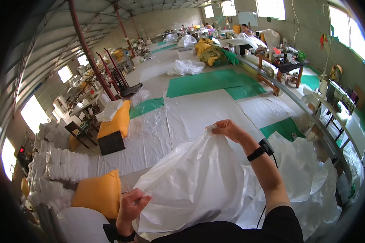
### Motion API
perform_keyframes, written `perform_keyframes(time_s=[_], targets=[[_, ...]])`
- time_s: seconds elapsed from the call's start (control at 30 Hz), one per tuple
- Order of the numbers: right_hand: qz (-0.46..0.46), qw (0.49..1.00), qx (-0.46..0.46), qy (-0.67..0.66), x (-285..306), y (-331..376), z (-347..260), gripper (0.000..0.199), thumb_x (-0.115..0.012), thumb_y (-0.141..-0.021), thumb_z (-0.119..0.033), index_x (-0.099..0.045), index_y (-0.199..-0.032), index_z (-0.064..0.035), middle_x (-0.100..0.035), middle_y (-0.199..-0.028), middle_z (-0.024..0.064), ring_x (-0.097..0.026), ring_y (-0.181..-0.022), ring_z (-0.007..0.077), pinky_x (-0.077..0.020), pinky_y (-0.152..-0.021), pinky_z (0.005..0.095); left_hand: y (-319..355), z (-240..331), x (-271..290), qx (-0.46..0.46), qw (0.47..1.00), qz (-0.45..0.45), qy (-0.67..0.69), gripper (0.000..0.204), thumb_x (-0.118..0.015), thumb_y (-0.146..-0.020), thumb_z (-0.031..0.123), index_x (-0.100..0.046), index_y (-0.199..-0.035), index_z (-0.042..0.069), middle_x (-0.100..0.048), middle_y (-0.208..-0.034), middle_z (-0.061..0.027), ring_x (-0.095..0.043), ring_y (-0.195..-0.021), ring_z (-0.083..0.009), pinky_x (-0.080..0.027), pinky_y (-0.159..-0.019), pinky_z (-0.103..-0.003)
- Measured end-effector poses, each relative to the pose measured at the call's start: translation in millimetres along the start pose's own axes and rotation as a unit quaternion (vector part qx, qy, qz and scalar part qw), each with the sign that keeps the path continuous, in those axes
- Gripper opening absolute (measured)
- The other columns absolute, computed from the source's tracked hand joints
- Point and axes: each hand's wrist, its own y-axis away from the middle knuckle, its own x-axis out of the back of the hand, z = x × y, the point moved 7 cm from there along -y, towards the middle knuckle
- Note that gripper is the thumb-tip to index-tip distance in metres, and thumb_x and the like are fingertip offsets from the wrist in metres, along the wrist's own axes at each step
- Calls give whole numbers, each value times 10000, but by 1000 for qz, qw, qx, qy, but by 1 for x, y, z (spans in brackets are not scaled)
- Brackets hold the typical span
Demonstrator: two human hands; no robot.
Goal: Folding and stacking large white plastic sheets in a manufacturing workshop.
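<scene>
A large, thin white plastic sheet [194,178] stretches between my two hands in front of my body, creased and slightly see-through. High on its far right corner, the thumb and fingers of my right hand [229,130] pinch a bunched bit of the material. Lower and closer to me, my left hand [133,204] is closed at the sheet's left edge, its fingers curled in. More crumpled white plastic [300,174] lies heaped to the right of my right forearm.
Plump orange sacks [97,193] and stacked white bundles [67,164] stand at the left. A metal rail [296,107] runs along the right, before sewing machines [338,97]. White and green sheeting [215,83] covers the floor ahead. People work far back.
</scene>
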Motion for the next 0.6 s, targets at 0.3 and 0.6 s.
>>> perform_keyframes(time_s=[0.3,0.6], targets=[[143,987,0,-68,-13,-7,10,151,-673,-800,-59,-682,-940,-5,-669,-848,46,-624,-746,143,-513,-692,289,12,28,-8,-137,989,-22,-51,171,-751,-743,119,-605,-677,60,-573,-621,-46,-540,-488,-204,-432,-467,-287],[-45,988,46,139,-69,39,-113,160,-627,-815,-38,-616,-973,-17,-637,-900,26,-604,-866,129,-472,-788,266,1,-66,82,46,981,189,28,152,-679,-831,95,-578,-762,5,-432,-626,30,-395,-588,-51,-352,-536,-224]])
